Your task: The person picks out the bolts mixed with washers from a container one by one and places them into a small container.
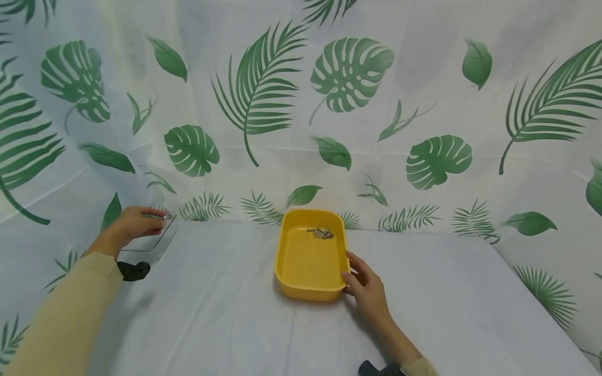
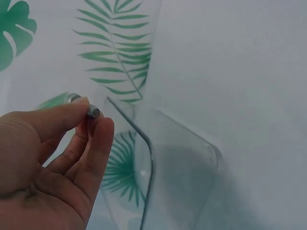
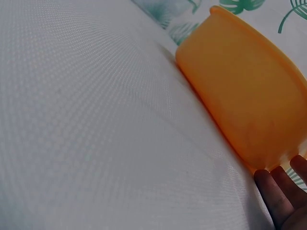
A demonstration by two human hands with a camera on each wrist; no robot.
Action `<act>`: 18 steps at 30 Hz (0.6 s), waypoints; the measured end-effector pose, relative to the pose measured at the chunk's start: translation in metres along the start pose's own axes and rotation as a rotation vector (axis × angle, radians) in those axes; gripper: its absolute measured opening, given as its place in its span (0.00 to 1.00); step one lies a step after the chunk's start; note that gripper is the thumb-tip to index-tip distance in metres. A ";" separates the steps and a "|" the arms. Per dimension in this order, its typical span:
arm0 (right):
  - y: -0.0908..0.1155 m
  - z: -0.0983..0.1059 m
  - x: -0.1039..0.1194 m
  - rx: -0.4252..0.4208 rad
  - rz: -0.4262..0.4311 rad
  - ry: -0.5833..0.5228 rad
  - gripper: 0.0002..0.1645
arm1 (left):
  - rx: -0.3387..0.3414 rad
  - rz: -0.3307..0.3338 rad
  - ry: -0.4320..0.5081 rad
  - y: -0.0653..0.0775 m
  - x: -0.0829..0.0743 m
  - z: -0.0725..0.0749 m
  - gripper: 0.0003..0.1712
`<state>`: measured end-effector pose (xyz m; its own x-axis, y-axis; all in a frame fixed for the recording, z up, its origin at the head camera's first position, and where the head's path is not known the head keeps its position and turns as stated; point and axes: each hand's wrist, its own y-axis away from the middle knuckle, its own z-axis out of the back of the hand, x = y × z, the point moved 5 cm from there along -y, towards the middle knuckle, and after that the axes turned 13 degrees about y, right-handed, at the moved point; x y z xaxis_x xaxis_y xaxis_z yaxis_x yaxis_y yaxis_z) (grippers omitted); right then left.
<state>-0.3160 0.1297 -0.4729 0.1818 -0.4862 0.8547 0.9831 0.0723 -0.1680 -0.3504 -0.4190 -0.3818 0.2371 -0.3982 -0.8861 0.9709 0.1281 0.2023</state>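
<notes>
My left hand [image 1: 134, 225] pinches a small metal bolt [image 2: 94, 112] between thumb and fingertips; the fingers cover its middle. Below and beside that hand is a clear plastic box [image 2: 184, 165], open at the top, at the far left of the table. A yellow plastic bin [image 1: 305, 263] stands in the middle. Several small metal pieces [image 1: 322, 234] lie together at its far end, too small to tell apart. At the bin's near right corner my right hand [image 1: 371, 295] grips the side, thumb at the rim and fingertips [image 3: 268, 184] against the outer wall.
A white cloth [image 1: 226, 303] covers the table. Behind it hangs a white sheet [image 1: 282, 177] with green leaf prints, which also runs down the left and right sides. Dark wrist straps [image 1: 134, 270] sit on both arms.
</notes>
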 end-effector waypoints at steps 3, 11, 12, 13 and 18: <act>0.001 0.000 -0.001 -0.009 -0.005 -0.003 0.30 | -0.033 0.021 -0.009 -0.007 0.007 0.001 0.32; 0.006 -0.006 -0.004 0.010 -0.024 -0.032 0.30 | -0.093 0.087 0.019 -0.015 0.030 0.002 0.30; 0.006 -0.006 -0.004 0.010 -0.025 -0.033 0.30 | -0.098 0.086 0.027 -0.015 0.031 0.001 0.30; 0.005 -0.005 -0.003 0.010 -0.022 -0.035 0.29 | -0.099 0.079 0.038 -0.016 0.032 0.000 0.30; 0.001 0.000 -0.001 0.000 0.001 -0.031 0.29 | -0.069 0.048 0.108 -0.015 0.028 -0.008 0.30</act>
<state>-0.3147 0.1297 -0.4738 0.1833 -0.4591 0.8693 0.9830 0.0732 -0.1687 -0.3588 -0.4249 -0.4125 0.2747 -0.2906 -0.9166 0.9531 0.2083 0.2196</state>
